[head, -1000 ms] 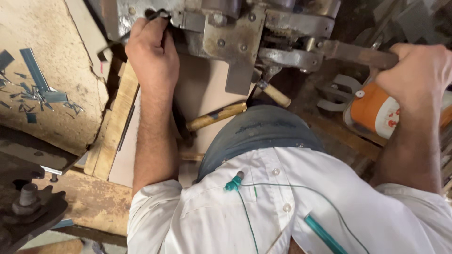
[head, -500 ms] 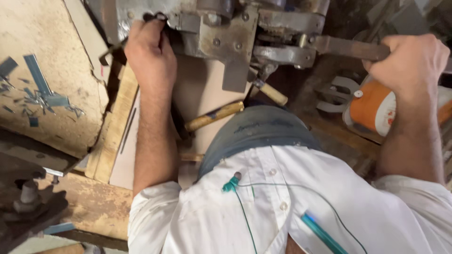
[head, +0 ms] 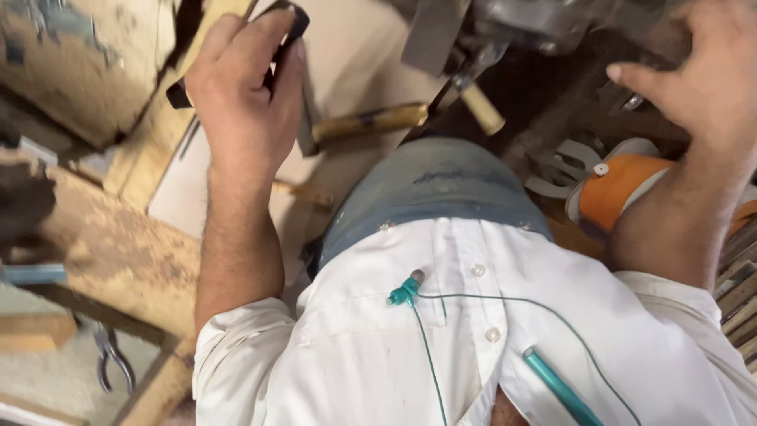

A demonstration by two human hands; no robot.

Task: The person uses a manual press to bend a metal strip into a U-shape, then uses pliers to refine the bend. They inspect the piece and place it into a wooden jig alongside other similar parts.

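Note:
My left hand (head: pixel 244 95) is closed around a small dark curved piece (head: pixel 290 22), held above a pale board (head: pixel 355 63) and away from the grey metal machine (head: pixel 505 24) at the top. My right hand (head: pixel 710 71) hovers at the top right with its fingers spread and nothing in it; it is blurred. Two wooden-handled tools (head: pixel 371 122) (head: pixel 482 109) lie below the machine, between my hands. My white shirt and grey lap fill the lower middle of the view.
An orange and white object (head: pixel 623 189) sits by my right forearm, with grey metal pieces (head: pixel 560 170) beside it. A worn wooden bench (head: pixel 118 252) is at the left, and pliers (head: pixel 110 359) lie below it. A teal cable (head: pixel 406 292) and a teal pen (head: pixel 560 386) rest on my shirt.
My left hand has come back from the machine with the dark piece in it. My right hand has let go of the machine's metal lever and opened. The view has shifted closer.

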